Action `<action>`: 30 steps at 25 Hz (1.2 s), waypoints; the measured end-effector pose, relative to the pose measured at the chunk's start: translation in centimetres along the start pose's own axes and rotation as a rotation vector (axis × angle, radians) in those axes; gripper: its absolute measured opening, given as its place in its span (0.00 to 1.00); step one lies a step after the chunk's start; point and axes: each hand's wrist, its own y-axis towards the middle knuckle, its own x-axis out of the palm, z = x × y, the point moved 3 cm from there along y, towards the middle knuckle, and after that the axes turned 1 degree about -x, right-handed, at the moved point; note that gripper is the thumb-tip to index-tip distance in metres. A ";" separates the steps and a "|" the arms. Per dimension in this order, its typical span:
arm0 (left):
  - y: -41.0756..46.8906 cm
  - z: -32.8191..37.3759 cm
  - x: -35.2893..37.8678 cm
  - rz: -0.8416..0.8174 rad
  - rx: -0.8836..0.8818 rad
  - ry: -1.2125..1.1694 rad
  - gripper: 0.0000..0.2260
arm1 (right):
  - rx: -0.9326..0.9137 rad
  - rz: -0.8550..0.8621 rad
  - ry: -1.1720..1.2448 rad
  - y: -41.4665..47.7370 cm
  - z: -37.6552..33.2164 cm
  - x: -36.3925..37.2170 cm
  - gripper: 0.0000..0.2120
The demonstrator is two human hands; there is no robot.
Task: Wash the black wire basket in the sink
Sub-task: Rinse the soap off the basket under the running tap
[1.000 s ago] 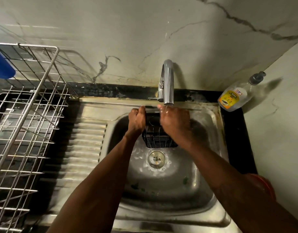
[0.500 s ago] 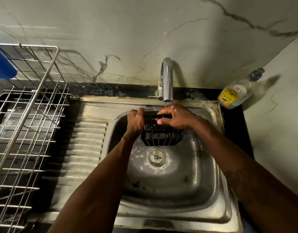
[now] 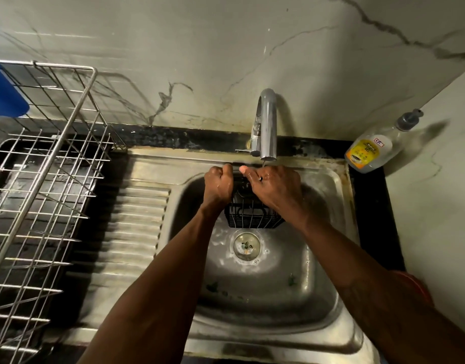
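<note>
Veined pale marble backed a steel sink point(image 3: 343, 232) set in a dark desk, with a chrome tap point(image 3: 268, 122) arching over its far edge. Just below the spout, at the upper middle of the basin, the black wire basket point(image 3: 252, 219) was held off the bottom, its long axis running left to right across the frame; its lower band of upright wires faced the camera and its top was hidden behind the hands. The left hand point(image 3: 218, 185) was clenched round the basket's left end, and the right hand point(image 3: 276, 187) curled over its upper right edge. A round drain point(image 3: 247, 245) lay just beneath, with open basin toward the bottom of the frame. A ribbed drainboard point(image 3: 136, 219) and wire dish rack point(image 3: 42, 179) flanked the left, a soap bottle point(image 3: 370, 151) the upper right.
</note>
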 end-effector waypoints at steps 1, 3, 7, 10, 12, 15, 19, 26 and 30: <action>0.1 -0.1 -0.1 0.020 -0.009 -0.006 0.16 | -0.060 -0.024 0.009 0.0 -0.4 0.0 0.24; 0.3 -0.2 -0.2 0.052 -0.044 -0.012 0.14 | -0.216 -0.120 -0.020 -0.3 -0.7 0.5 0.19; 0.8 -0.2 0.0 0.058 -0.091 -0.069 0.12 | -0.394 -0.077 -0.054 -4.4 -0.3 1.4 0.26; 0.3 0.2 0.5 -0.015 -0.032 -0.050 0.13 | -0.410 0.174 -0.058 -8.6 -0.3 2.4 0.20; -0.9 0.1 0.8 -0.025 -0.025 -0.027 0.12 | -0.307 0.183 -0.079 -8.2 -1.1 1.9 0.14; -1.6 -0.6 0.3 0.040 0.005 0.002 0.15 | -0.178 -0.069 -0.145 -4.7 -3.4 0.2 0.23; -0.7 -1.0 0.0 0.000 -0.007 -0.068 0.15 | -0.166 -0.280 -0.123 -2.1 -3.9 0.2 0.26; -1.5 -1.2 -0.1 -0.032 -0.036 -0.149 0.14 | -0.452 0.482 0.051 -5.5 -2.4 2.4 0.16; -0.3 -1.5 -1.1 -0.070 -0.128 -0.147 0.11 | -0.321 0.370 0.023 -3.1 -3.5 0.6 0.11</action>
